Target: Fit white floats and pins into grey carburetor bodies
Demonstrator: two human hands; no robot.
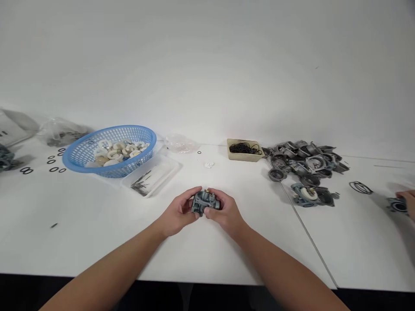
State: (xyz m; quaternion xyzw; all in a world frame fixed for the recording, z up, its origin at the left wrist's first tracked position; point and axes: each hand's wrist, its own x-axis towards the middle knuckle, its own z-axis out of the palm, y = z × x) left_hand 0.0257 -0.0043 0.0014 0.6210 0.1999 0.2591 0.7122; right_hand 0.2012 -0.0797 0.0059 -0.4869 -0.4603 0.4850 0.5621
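Between my two hands is a grey metal carburetor body [204,202], its open cavity facing up and a small brass piece at its far edge. My left hand [178,212] grips its left side, thumb at the near corner. On the right side, my right hand [227,212] closes round it, thumb on the near edge. The hands hold it over the white table [201,255], near the front edge. Beyond it lie some small white bits [209,165] and a tiny black ring [199,152].
A blue basket [151,147] of white rings and a clear tray [162,183] with thin metal pins stand left. Behind right are a cream box [244,158] of black rubber rings and a pile of metal bowls [311,162]. Another person's hand [409,201] holds a part at far right.
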